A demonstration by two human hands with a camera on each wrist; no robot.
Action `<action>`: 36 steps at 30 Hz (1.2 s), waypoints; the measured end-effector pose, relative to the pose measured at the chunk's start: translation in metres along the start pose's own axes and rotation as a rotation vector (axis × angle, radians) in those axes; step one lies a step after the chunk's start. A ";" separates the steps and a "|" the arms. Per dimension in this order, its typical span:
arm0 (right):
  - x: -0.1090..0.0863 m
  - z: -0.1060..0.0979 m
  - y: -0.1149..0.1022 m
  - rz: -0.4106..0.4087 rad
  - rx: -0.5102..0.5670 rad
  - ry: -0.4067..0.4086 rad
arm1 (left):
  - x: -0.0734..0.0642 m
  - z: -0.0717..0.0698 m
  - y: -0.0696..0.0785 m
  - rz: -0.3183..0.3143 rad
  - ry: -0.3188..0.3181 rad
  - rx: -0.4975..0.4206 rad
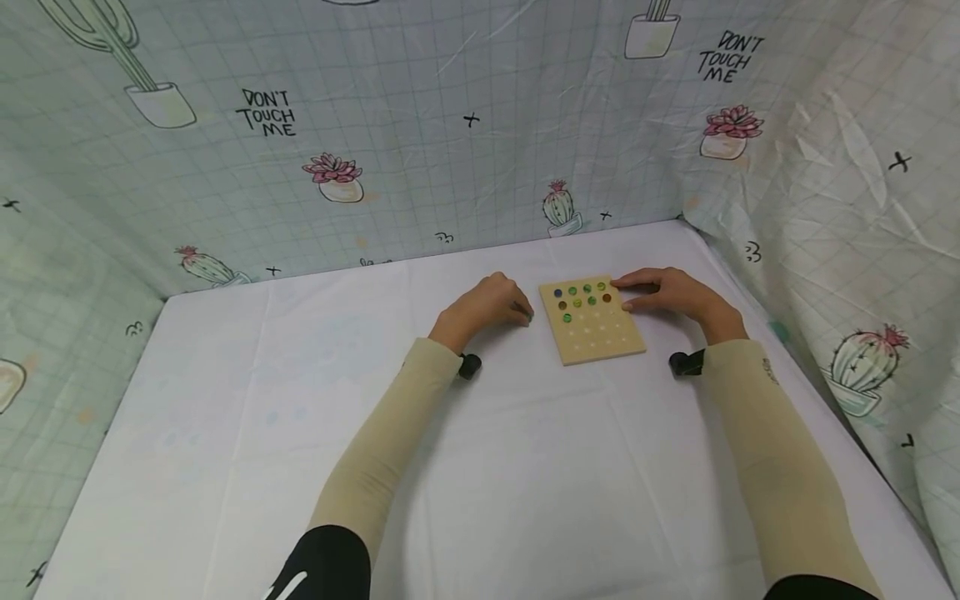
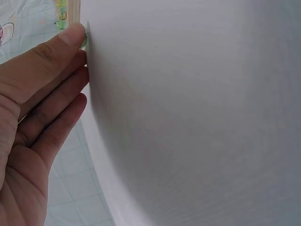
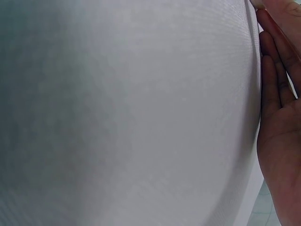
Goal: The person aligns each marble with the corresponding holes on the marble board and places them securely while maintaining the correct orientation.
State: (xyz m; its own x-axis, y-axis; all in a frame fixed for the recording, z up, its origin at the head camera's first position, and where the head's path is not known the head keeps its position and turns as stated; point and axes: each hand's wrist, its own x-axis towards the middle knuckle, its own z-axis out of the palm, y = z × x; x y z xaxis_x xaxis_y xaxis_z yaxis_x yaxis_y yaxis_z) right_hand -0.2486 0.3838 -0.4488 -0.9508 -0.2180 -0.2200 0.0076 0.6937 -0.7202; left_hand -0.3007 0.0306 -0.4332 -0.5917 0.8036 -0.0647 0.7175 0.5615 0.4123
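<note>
A square pale wooden board [image 1: 606,345] lies on the table, with rows of small hollows across its top. Colored glass marbles, mostly green with a blue one [image 1: 558,293] and brown ones [image 1: 607,297], fill the far rows, and a lone green marble [image 1: 567,317] sits in the row nearer me. Just left of the board, my left hand [image 1: 489,305] is low over the cloth, thumb and fingertips pinching a small green marble [image 2: 85,42], mostly hidden by the thumb. My right hand [image 1: 678,300] rests at the board's right edge, its fingers extended and the thumb touching the side.
White cloth covers the table [image 1: 300,433]. Patterned fabric walls [image 1: 420,150] rise behind the table and along both sides, with the right one [image 1: 862,292] close to my right arm. A dark wrist camera [image 1: 469,367] sits under the left wrist, another [image 1: 686,363] under the right.
</note>
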 end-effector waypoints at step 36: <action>-0.002 0.001 -0.001 0.005 0.021 0.006 | 0.002 -0.003 0.021 -0.016 0.056 -0.005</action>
State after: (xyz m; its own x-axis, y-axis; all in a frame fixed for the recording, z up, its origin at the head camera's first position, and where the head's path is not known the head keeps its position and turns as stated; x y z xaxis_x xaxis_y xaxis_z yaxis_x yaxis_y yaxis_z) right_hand -0.2465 0.3831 -0.4485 -0.9525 -0.2107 -0.2199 0.0187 0.6801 -0.7328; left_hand -0.2882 0.0437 -0.4223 -0.6224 0.7824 -0.0206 0.7062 0.5728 0.4163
